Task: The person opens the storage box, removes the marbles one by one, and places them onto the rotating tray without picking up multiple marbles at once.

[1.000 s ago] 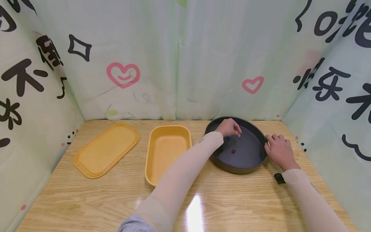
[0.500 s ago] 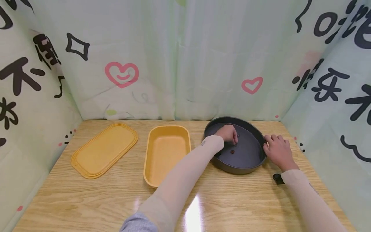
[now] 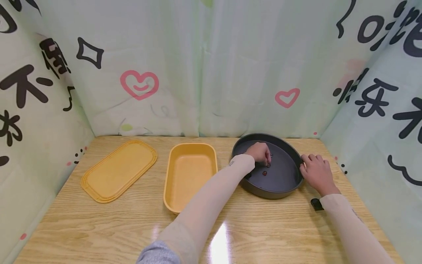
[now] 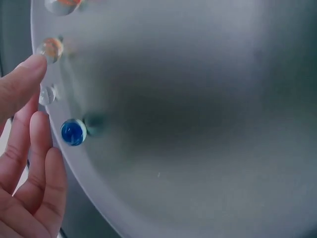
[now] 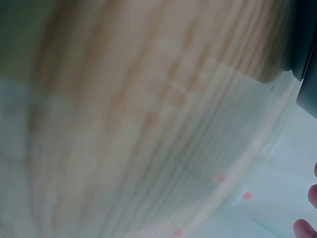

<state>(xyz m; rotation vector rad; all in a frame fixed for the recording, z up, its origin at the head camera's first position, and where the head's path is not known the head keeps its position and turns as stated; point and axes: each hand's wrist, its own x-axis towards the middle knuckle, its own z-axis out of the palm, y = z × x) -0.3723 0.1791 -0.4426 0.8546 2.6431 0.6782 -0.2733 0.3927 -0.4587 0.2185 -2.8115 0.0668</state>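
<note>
My left hand (image 3: 259,152) reaches down into a round dark pan (image 3: 287,183). Its thumb and forefinger pinch at a glass marble (image 4: 52,48) with an orange swirl, beside the pan's wall in the left wrist view; the forefinger's tip is hidden behind the thumb. Close by lie a blue marble (image 4: 73,133) and a clear one (image 4: 47,95). Another orange-streaked marble (image 4: 63,5) is cut off at the top. In the head view a reddish marble (image 3: 265,173) sits just nearer than the fingertips. My right hand (image 3: 317,172) grips the pan's right rim.
Left of the pan stands an open yellow rectangular container (image 3: 191,176). Farther left, a flat yellow lid (image 3: 120,171) lies slantwise on the wooden table (image 3: 108,231). Printed curtains (image 3: 230,73) enclose the back and both sides.
My left hand has lowered and come slightly nearer inside the pan, its fingertips now at a marble. In the last half second it has barely moved. The right hand stays on the rim.
</note>
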